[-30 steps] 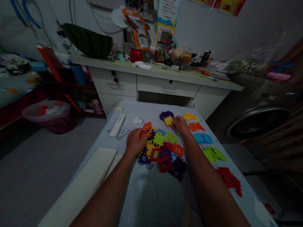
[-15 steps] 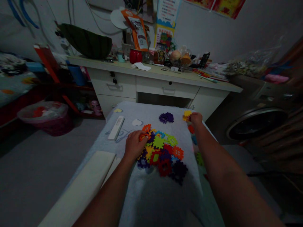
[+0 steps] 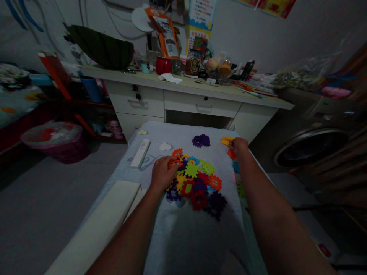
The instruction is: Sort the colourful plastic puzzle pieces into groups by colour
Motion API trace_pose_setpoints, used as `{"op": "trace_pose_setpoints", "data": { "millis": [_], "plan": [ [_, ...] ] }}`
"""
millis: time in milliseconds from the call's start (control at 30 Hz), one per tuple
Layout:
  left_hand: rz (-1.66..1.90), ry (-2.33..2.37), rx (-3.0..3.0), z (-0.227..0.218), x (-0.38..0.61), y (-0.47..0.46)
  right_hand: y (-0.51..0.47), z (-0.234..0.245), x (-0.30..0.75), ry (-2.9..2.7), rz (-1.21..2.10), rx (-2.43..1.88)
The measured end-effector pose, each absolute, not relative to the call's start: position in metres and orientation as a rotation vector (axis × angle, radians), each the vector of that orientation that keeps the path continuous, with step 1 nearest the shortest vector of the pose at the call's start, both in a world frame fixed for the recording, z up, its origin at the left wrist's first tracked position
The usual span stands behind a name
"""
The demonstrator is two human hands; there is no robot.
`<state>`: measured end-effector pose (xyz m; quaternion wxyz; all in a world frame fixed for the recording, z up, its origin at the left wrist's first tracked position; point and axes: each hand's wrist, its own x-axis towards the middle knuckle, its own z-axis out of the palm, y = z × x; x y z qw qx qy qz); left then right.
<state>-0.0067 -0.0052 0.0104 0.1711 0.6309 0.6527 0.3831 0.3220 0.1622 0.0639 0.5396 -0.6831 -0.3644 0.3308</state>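
A heap of notched plastic building tiles in several colours lies on the cloth-covered table [image 3: 186,236]; a lime tile [image 3: 191,169] is near its middle. At the heap's left edge, my left hand [image 3: 164,171] is closed with thumb and fingers on an orange tile [image 3: 175,163]. My right hand [image 3: 240,146], at the far right of the table, pinches a yellow tile [image 3: 226,141], which lies low over the cloth. Just nearer me in a row are an orange-red tile [image 3: 231,154], a blue tile [image 3: 235,167] and a green tile [image 3: 240,189], partly hidden by my right forearm.
Purple tiles [image 3: 201,141] sit apart at the back. On the left are a long white box [image 3: 140,153], a white heart shape [image 3: 165,146] and a pale padded board [image 3: 106,217]. Beyond stands a white desk [image 3: 200,100]; a washing machine [image 3: 301,133] is at right.
My right hand has lowered slightly toward the cloth, and the yellow tile has tilted flatter. My left hand stays on the orange tile at the heap. The view has shifted a little.
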Motion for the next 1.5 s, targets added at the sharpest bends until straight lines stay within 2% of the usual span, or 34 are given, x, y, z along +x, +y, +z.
{"op": "trace_pose_setpoints", "data": {
  "millis": [100, 200, 367, 667, 833, 1133, 1500],
  "plan": [
    [1.096, 1.857, 1.775, 0.010, -0.006, -0.006, 0.146, 0.062, 0.309, -0.787, 0.700, -1.656],
    [1.112, 1.844, 1.770, 0.010, -0.006, -0.006, 0.121, 0.064, 0.289, -0.912, 0.753, -1.595],
    [1.116, 1.833, 1.777, 0.009, -0.007, -0.004, 0.080, 0.072, 0.248, -1.686, 1.138, -1.398],
    [1.132, 1.794, 1.771, 0.015, -0.007, -0.007, 0.055, 0.069, 0.202, -2.419, 0.684, -1.263],
    [1.202, 1.744, 1.715, 0.020, -0.007, -0.008, 0.038, 0.072, 0.185, -2.507, 0.517, -1.239],
    [1.241, 1.720, 1.698, 0.016, -0.008, -0.007, 0.026, 0.079, 0.176, -2.646, 0.498, -1.262],
    [1.186, 1.745, 1.714, 0.019, -0.006, -0.009, 0.035, 0.085, 0.191, -2.595, 0.705, -1.105]
  ]
}}
